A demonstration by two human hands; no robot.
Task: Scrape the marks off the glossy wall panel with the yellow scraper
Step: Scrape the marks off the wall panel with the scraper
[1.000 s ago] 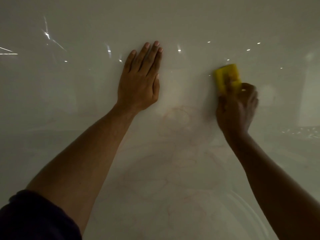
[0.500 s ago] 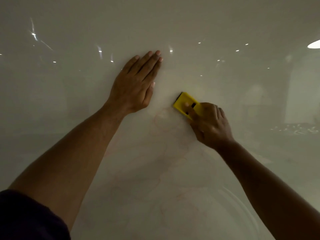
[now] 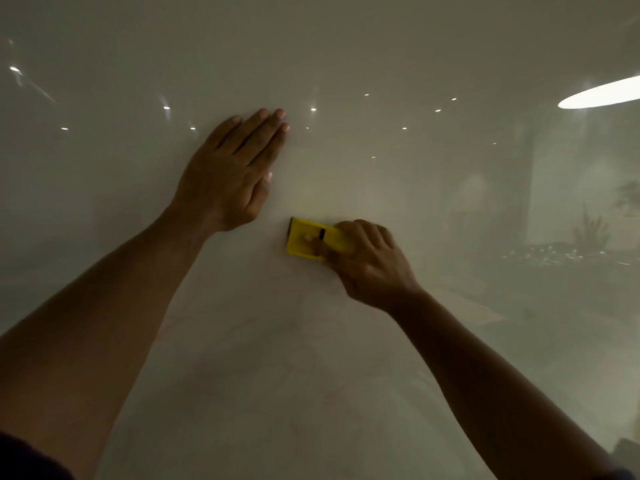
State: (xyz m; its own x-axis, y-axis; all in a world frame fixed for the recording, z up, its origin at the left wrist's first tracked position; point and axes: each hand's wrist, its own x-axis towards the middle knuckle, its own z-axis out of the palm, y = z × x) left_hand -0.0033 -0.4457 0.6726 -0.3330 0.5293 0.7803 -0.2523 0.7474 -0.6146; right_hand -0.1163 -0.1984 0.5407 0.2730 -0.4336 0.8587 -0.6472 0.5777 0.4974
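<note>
Head view: the flat yellow plastic scraper [image 3: 311, 241] lies against the glossy pale wall panel [image 3: 415, 46] at frame centre, gripped by the right hand [image 3: 370, 265]. Left hand [image 3: 235, 174], fingers straight, presses flat just above-left. Faint reddish marks [image 3: 277, 327] lie below; a bright oval light reflection [image 3: 602, 93] sits upper right.

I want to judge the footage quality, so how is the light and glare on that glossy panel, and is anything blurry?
Head view: dim overall; the glossy wall panel mirrors small ceiling lights as bright dots and one large oval glare patch at upper right. Head view: the yellow scraper and both hands, left and right, look slightly soft; the marks are faint.
</note>
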